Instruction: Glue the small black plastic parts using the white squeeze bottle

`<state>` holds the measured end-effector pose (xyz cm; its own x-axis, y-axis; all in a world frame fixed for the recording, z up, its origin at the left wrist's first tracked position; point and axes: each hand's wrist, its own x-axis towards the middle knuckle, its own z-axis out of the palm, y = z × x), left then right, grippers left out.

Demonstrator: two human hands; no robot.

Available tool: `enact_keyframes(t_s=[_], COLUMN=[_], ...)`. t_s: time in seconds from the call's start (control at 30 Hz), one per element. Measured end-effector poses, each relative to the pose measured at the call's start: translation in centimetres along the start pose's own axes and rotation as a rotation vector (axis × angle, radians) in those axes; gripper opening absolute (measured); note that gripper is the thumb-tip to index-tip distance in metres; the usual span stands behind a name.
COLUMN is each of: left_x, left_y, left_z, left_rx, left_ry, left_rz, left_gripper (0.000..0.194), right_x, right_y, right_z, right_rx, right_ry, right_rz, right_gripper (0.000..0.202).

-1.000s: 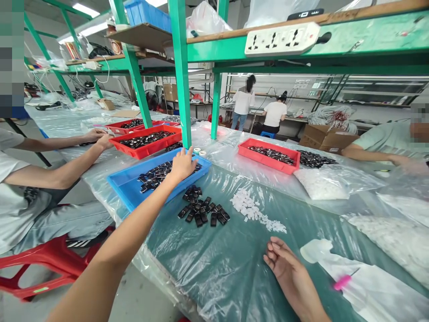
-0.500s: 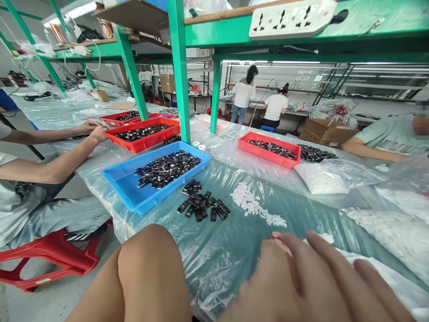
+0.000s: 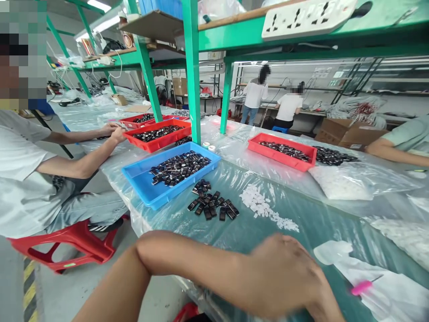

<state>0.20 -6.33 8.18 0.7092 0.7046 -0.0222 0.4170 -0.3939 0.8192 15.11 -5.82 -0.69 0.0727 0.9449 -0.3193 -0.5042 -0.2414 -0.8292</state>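
Note:
My left hand (image 3: 284,273) is low over the front of the table, its back toward me and blurred by motion. The fingers point down and away, so I cannot see whether they hold anything. Just beyond the hand lie a loose pile of small white plastic pieces (image 3: 259,203) and a cluster of small black rectangular parts (image 3: 211,204). To its right, a pink-handled tool with a thin metal shaft (image 3: 362,287) rests on white sheet material (image 3: 392,279). I cannot make out my right hand.
A blue tray (image 3: 139,190) of black parts stands left of the cluster. Red trays (image 3: 304,164) (image 3: 147,145) sit farther back. Bags of white pieces (image 3: 342,181) lie at right. Green shelf posts (image 3: 191,71) rise from the table. A co-worker (image 3: 23,161) sits at left.
My left hand has moved down and away from the camera, and its forearm now stretches across the table's front. The view has shifted left, and the pink-handled tool now shows.

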Motion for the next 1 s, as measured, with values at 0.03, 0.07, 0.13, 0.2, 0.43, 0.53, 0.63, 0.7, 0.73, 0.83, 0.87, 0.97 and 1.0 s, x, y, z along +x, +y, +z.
enact_keyframes(t_s=[0.03, 0.07, 0.13, 0.2, 0.43, 0.53, 0.63, 0.7, 0.73, 0.83, 0.87, 0.97, 1.0], left_x=[-0.5, -1.0, -1.5, -1.6, -0.4, 0.7, 1.9, 2.6, 2.9, 3.6, 3.7, 3.6, 3.5], left_y=[-0.7, -1.6, -4.4, -7.9, -16.3, -16.9, -17.5, -18.2, -18.6, -19.6, -19.9, -20.2, -20.3], left_z=[-1.3, -2.6, -4.9, -6.8, -10.3, -10.9, -11.7, -12.2, -12.4, -12.8, -12.8, -12.7, -12.6], left_rx=[0.057, 0.15, 0.588, 0.794, 0.796, 0.769, 0.748, 0.735, 0.728, 0.705, 0.696, 0.671, 0.666], left_ry=[0.0, 0.019, 0.201, 0.338, 0.448, 0.417, 0.401, 0.411, 0.421, 0.463, 0.476, 0.513, 0.526], left_rz=[0.014, 0.004, -0.113, -0.292, -0.592, -0.506, -0.405, -0.341, -0.309, -0.224, -0.203, -0.161, -0.151], left_gripper=[0.033, 0.036, 0.039, 0.046, 0.069, 0.067, 0.061, 0.056, 0.053, 0.044, 0.04, 0.032, 0.03], right_x=[-0.1, -0.2, 0.0, 0.3, 1.1, 0.9, 0.7, 0.6, 0.6, 0.7, 0.8, 1.1, 1.2], right_y=[0.1, 0.2, 0.4, 0.5, 0.8, 0.8, 0.6, 0.6, 0.6, 1.0, 1.2, 1.8, 1.9], right_z=[0.0, -0.1, -0.2, -0.3, -0.4, -0.2, 0.2, 0.5, 0.6, 0.9, 0.9, 1.0, 0.9], right_rx=[0.016, 0.038, 0.079, 0.094, 0.102, 0.107, 0.078, 0.054, 0.046, 0.02, -0.018, -0.213, -0.281], right_ry=[-0.013, -0.027, -0.05, -0.073, -0.104, -0.108, -0.117, -0.108, -0.098, -0.079, -0.068, -0.032, -0.03], right_rz=[0.001, 0.005, 0.019, 0.049, 0.05, 0.024, -0.01, -0.023, -0.03, -0.071, -0.1, -0.23, -0.267], right_gripper=[0.021, 0.022, 0.023, 0.023, 0.019, 0.02, 0.019, 0.018, 0.018, 0.021, 0.022, 0.026, 0.027])
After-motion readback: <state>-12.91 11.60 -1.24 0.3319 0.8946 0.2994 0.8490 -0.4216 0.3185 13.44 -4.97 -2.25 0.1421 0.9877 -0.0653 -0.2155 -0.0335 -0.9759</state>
